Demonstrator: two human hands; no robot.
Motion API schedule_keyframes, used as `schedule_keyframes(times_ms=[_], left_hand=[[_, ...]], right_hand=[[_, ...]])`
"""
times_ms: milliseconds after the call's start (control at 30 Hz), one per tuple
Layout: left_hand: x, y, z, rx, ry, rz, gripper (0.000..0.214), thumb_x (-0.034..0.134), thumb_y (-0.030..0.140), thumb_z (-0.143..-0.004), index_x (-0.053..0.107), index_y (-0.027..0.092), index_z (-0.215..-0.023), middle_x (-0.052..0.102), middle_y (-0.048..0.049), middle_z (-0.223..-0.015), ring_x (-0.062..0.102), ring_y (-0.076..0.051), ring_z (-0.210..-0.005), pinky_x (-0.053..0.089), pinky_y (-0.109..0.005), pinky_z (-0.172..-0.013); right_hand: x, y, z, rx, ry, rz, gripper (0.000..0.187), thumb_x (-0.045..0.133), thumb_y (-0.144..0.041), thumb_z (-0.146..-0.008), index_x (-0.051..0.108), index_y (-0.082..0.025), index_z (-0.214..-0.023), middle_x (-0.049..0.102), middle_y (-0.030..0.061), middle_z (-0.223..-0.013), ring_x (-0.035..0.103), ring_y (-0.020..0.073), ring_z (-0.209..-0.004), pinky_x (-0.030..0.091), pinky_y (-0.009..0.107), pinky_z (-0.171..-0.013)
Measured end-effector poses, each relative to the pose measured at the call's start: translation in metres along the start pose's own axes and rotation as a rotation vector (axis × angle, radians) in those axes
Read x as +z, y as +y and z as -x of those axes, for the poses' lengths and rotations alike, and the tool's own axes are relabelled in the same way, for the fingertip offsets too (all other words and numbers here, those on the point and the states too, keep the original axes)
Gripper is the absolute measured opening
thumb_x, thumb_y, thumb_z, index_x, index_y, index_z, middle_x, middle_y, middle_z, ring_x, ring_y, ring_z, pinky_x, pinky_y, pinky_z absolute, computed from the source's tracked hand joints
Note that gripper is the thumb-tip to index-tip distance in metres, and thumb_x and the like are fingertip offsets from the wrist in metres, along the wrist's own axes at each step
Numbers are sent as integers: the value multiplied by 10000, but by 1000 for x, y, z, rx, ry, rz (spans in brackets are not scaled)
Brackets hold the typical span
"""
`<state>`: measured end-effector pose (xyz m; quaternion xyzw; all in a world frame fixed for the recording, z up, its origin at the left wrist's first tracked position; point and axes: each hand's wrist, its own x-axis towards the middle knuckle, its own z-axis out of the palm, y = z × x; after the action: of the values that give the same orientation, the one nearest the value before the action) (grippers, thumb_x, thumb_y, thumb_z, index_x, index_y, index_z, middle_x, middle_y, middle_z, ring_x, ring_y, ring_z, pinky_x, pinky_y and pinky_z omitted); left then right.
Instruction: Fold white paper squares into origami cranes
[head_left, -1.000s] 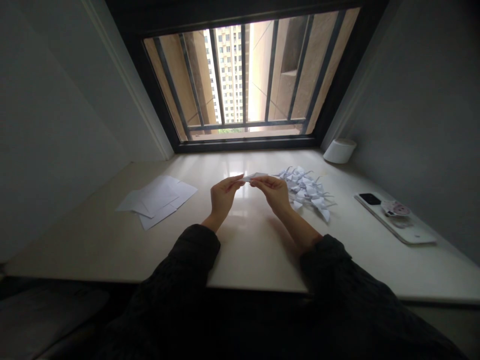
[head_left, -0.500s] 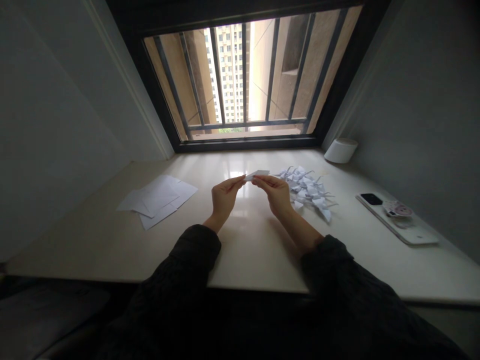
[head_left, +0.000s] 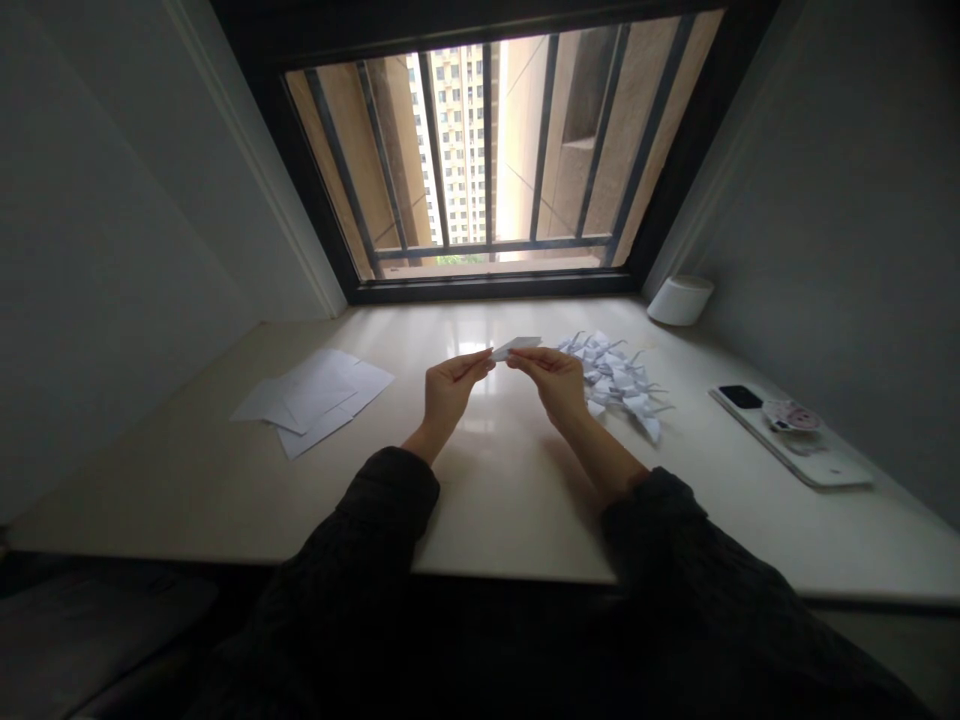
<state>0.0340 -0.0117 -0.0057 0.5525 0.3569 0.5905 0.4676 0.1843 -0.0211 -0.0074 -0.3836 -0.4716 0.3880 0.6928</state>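
My left hand (head_left: 448, 389) and my right hand (head_left: 556, 381) are raised a little above the pale desk (head_left: 495, 490), both pinching a small folded white paper piece (head_left: 515, 347) between their fingertips. The paper sticks out beyond the fingers toward the window. Just right of my right hand lies a heap of several folded white paper cranes (head_left: 619, 380). A loose stack of flat white paper sheets (head_left: 313, 397) lies to the left of my left hand.
A white phone (head_left: 791, 447) with a round pink sticker lies at the right of the desk. A white round container (head_left: 679, 299) stands at the back right corner. A barred window (head_left: 487, 160) is behind the desk, with walls close on both sides.
Both hands have lifted slightly with the folded paper, and its far end has tilted up a little. Everything on the desk stays where it was.
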Motion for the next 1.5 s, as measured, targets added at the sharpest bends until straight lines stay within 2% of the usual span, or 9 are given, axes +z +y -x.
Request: schedule_keyframes(times_ms=[233,400,667,867,1133,1500], left_hand=[[-2,-3,-2,-49,-43,25,353,788,343,-623,735,206,-944,735,-62,-928,679,-193,-841,530,-403,-878],[-1,-4,-2,-68,-47,49,353,796,337,-613,736,205,-935,736,-62,-923,682,-190,-830,522,-405,-889],[1,2,1,-48,-29,29,363,785,326,-630,726,220,-972,739,-51,-897,682,-178,-831,530,-352,-836],[0,4,1,44,-6,-76,260,785,338,-625,748,206,-846,736,-47,-814,679,-181,-765,536,-335,-763],[-2,5,3,121,25,-144,223,773,350,-638,743,203,-804,736,-45,-832,681,-193,-802,526,-352,-828],[2,0,2,87,39,-63,210,761,340,-656,721,192,-798,727,-37,-775,677,-169,-737,537,-326,-744]], right_hand=[[-7,-2,-5,35,-45,-2,200,819,-306,-563,750,-223,-732,737,19,-723,690,209,-707,562,406,-778],[-7,2,-6,49,-26,-34,186,803,-317,-585,745,-214,-728,727,12,-682,674,175,-642,565,365,-725],[-4,4,-4,-8,1,4,171,802,-284,-586,751,-229,-739,734,6,-713,682,186,-689,560,356,-744],[-4,2,-2,-40,-17,35,161,794,-292,-604,751,-231,-747,736,3,-721,691,196,-708,563,362,-741],[-1,0,0,-4,-38,15,178,811,-293,-577,752,-230,-734,740,12,-738,695,210,-742,564,392,-785],[1,3,1,21,6,-13,180,797,-297,-591,745,-218,-744,731,13,-709,685,195,-689,561,388,-759]])
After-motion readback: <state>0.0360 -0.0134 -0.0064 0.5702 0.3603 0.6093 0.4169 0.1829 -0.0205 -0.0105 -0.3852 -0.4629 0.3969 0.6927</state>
